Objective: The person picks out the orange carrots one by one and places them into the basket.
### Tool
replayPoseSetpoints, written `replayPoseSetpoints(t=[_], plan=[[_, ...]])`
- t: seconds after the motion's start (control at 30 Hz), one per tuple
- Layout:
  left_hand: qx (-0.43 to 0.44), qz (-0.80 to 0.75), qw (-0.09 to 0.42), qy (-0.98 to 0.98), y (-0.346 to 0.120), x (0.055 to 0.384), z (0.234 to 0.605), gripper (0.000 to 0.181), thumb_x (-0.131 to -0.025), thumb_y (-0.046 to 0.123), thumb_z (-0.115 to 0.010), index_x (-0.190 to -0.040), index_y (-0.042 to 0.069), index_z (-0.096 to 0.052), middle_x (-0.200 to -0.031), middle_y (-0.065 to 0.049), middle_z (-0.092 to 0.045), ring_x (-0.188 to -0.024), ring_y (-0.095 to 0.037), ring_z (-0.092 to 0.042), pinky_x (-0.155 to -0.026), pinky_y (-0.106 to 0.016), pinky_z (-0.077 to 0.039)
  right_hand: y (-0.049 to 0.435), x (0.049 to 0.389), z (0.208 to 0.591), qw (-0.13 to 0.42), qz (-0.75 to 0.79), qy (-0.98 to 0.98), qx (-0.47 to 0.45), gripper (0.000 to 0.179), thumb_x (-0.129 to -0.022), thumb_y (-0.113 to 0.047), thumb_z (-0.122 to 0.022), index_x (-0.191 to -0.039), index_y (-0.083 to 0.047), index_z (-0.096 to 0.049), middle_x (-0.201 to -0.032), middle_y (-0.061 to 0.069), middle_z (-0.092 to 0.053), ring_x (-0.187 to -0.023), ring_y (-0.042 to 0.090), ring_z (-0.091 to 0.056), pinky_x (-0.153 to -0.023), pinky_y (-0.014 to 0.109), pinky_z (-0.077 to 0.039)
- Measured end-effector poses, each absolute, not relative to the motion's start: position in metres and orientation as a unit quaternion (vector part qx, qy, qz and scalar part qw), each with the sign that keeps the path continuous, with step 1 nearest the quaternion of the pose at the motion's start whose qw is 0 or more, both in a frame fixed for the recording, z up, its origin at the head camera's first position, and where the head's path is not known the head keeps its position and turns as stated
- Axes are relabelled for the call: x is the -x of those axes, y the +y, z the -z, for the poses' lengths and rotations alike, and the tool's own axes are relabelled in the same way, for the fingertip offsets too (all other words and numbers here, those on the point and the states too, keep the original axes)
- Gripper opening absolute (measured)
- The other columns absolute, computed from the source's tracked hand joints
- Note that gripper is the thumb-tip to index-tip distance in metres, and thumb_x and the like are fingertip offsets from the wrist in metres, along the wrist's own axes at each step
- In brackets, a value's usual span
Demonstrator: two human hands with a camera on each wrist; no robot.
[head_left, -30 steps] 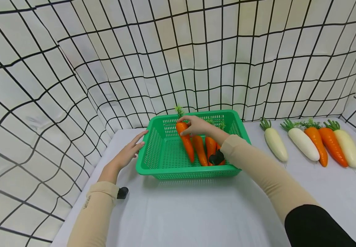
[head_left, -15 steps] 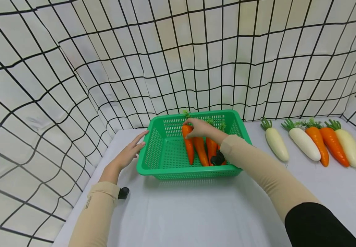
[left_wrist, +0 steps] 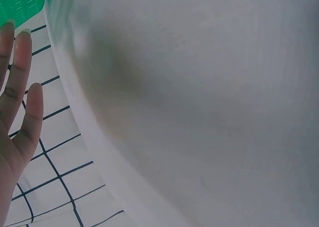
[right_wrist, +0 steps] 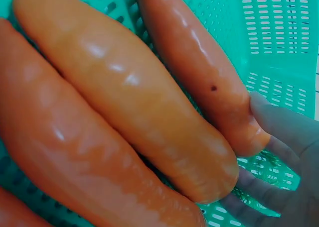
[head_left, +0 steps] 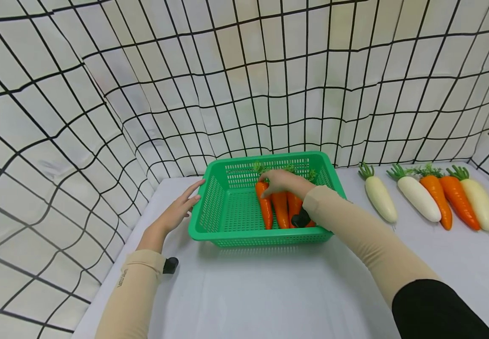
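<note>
Fingers of the left hand (head_left: 175,212), at left of the head view, are straight and somewhat apart, their tips up at the left rim of the green basket (head_left: 259,234); whether they touch it or only hover beside it, I cannot tell. Basket floor shows between that rim and the leftmost carrot (head_left: 266,212), which lies inside, near the middle of the frame. Its long axis runs up and down the picture, leaning a little, leafy end toward the far wall and tip toward the near one. The right hand (head_left: 282,181) is the nearer by far: it comes in from the right, thumb and fingers clamped on the carrot's thick upper end, so the body extends down the frame from the grip. Whether the basket floor bears its weight is not clear. Just right of it, and roughly parallel, lie a second carrot (head_left: 280,214) and a third carrot (head_left: 294,202); a fourth carrot (head_left: 310,224) is mostly hidden beneath the right wrist. Outside the basket, across the right of the frame, a row on the white cloth (head_left: 244,292) reads: cream radish (head_left: 380,197), white radish (head_left: 418,197), thin carrot (head_left: 436,200), thick carrot (head_left: 460,202), pale radish (head_left: 478,202), all leaves toward the net (head_left: 305,87).
</note>
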State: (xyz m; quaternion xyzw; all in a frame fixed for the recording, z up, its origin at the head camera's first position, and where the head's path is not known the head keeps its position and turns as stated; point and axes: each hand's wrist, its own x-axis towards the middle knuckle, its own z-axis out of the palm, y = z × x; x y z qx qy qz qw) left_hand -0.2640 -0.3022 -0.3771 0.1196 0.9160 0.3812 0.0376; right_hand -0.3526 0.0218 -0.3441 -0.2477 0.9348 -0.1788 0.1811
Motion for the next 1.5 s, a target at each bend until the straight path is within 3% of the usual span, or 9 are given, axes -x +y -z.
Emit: replayPoseSetpoints(t=[0.43, 0.8, 0.93, 1.23, 1.37, 1.5], plan=[[-0.124, -0.381, 0.040, 0.915, -0.298, 0.265, 0.376, 0.059, -0.111, 0.043, -0.034, -0.166, 0.026, -0.018, -0.121, -0.019, -0.064, -0.097, -0.029, -0.060, -0.092, -0.061, -0.044, 0.027, 0.347, 0.341, 0.180, 0.162, 0.938, 0.248, 0.057, -0.097, -0.026, -0.074, -0.149, -0.011, -0.055, -0.157, 0.015, -0.042, -0.138, 0.035, -0.045, -0.110, 0.048, -0.040], [-0.125, -0.370, 0.040, 0.920, -0.299, 0.264, 0.374, 0.060, -0.111, 0.044, -0.034, -0.166, 0.025, -0.018, -0.119, -0.018, -0.066, -0.098, -0.029, -0.062, -0.091, -0.060, -0.044, 0.042, 0.344, 0.324, 0.183, 0.237, 0.913, 0.277, 0.049, -0.097, -0.017, -0.073, -0.144, -0.008, -0.060, -0.136, 0.018, -0.059, -0.118, 0.032, -0.059, -0.093, 0.043, -0.051], [-0.123, -0.366, 0.041, 0.922, -0.300, 0.265, 0.375, 0.060, -0.111, 0.044, -0.033, -0.166, 0.025, -0.018, -0.120, -0.019, -0.065, -0.097, -0.029, -0.061, -0.090, -0.059, -0.045, 0.050, 0.342, 0.311, 0.186, 0.269, 0.899, 0.291, 0.045, -0.101, -0.018, -0.067, -0.144, -0.006, -0.059, -0.133, 0.019, -0.063, -0.117, 0.033, -0.062, -0.094, 0.047, -0.052], [-0.124, -0.362, 0.041, 0.923, -0.301, 0.267, 0.373, 0.061, -0.111, 0.045, -0.034, -0.166, 0.026, -0.018, -0.121, -0.020, -0.062, -0.097, -0.029, -0.057, -0.088, -0.057, -0.044, 0.080, 0.332, 0.282, 0.139, 0.332, 0.876, 0.320, 0.043, -0.103, -0.025, -0.063, -0.143, -0.009, -0.060, -0.132, 0.017, -0.064, -0.114, 0.037, -0.064, -0.096, 0.053, -0.049], [-0.120, -0.361, 0.044, 0.924, -0.301, 0.266, 0.372, 0.060, -0.111, 0.045, -0.034, -0.166, 0.026, -0.018, -0.121, -0.020, -0.062, -0.097, -0.029, -0.058, -0.089, -0.057, -0.044, 0.095, 0.322, 0.275, 0.107, 0.351, 0.872, 0.323, 0.038, -0.103, -0.023, -0.064, -0.139, -0.011, -0.063, -0.130, 0.015, -0.066, -0.116, 0.036, -0.063, -0.094, 0.051, -0.050], [-0.120, -0.362, 0.044, 0.923, -0.300, 0.264, 0.372, 0.060, -0.111, 0.044, -0.035, -0.166, 0.026, -0.018, -0.122, -0.020, -0.063, -0.097, -0.029, -0.059, -0.090, -0.059, -0.044, 0.110, 0.313, 0.273, 0.088, 0.381, 0.861, 0.324, 0.036, -0.104, -0.020, -0.064, -0.138, -0.009, -0.064, -0.122, 0.013, -0.069, -0.107, 0.029, -0.067, -0.091, 0.049, -0.052]])
